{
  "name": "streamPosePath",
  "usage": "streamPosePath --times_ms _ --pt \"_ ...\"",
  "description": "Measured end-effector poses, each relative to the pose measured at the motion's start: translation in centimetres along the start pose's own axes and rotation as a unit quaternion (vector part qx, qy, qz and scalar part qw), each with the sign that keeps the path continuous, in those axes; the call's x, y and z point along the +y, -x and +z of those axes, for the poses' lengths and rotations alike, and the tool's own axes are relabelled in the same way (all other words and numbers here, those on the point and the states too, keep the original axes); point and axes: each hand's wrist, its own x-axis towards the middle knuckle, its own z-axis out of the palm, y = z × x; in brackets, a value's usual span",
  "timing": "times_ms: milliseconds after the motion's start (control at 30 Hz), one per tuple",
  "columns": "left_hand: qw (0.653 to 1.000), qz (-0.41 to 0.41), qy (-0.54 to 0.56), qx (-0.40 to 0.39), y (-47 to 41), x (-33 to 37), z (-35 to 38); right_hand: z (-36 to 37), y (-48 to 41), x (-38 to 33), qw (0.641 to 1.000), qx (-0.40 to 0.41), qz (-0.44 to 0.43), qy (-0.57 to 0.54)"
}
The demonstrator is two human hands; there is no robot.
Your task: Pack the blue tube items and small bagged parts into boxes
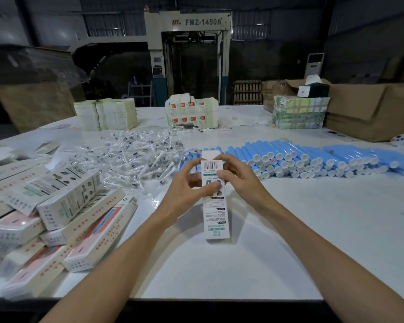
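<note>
Holding a long white printed box (pixel 216 213) over the middle of the bench (pixel 289 241), both hands up at its far end; left hand (pixel 189 185) wraps the left edge, thumb laid across the printed face; right hand (pixel 239 180) takes the right edge, fingers (pixel 229 160) pinching the top beside the barcode; both hands grasping the box, neither released; tuck flap at the far end stands up, not closed; near end points back toward the person, contact with the bench cannot be told.

Blue tubes (pixel 313 159) stacked on their sides in rows, white caps facing near, just beyond the hands and running off to the right; small bagged parts (pixel 138 157) in a loose clear heap beyond and left of the hands, meeting the left end of the tube stack; heap of filled boxes (pixel 68 206) at the left edge, lying crosswise on one another.

Far side: stacks of flat cartons (pixel 105 114); a taped bundle (pixel 300 113); brown cardboard cases (pixel 371 108) at right; machine marked FMZ-1450A (pixel 189 22) behind.
</note>
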Motion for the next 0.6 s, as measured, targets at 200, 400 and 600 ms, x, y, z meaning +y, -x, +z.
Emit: streamPosePath --times_ms 200,400,600 --pt "0.999 -0.026 0.007 -0.021 0.1 0.2 0.5 -0.4 -0.6 0.0 0.992 0.097 0.029 -0.072" --pt "0.998 -0.032 0.014 -0.052 0.2 0.5 0.9 -1.9 -1.2 0.3 0.996 0.074 0.021 -0.042" --pt "0.997 -0.034 0.018 -0.060 0.4 0.6 0.9 -2.1 -1.2 -0.2 0.998 0.048 -0.043 0.005"
